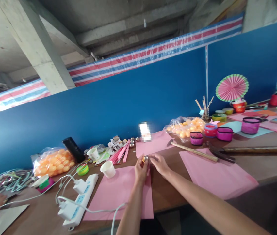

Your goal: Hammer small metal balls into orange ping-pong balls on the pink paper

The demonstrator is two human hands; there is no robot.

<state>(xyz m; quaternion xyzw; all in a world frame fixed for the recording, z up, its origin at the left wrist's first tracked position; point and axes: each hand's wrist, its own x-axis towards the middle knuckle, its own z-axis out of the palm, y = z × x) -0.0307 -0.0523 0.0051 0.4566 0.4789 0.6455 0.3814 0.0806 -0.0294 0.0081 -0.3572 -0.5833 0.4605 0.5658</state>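
**Q:** Hands, status?
**A:** My left hand (140, 170) is closed on an orange ball (143, 159), pinched at the fingertips. My right hand (160, 164) meets it from the right with its fingers curled. I cannot tell whether it grips. A silvery bit sits between them, too small to identify.

**Q:** Ball location?
**A:** Just above the desk (263, 163), over the far edge of the near pink sheet (121, 192).

**Q:** Surroundings?
**A:** Paper cup (108, 169) just left of my left hand. Power strip (79, 200) further left, near edge. Bag of orange balls (52, 164) far left. Wooden stick (193, 151) to the right.
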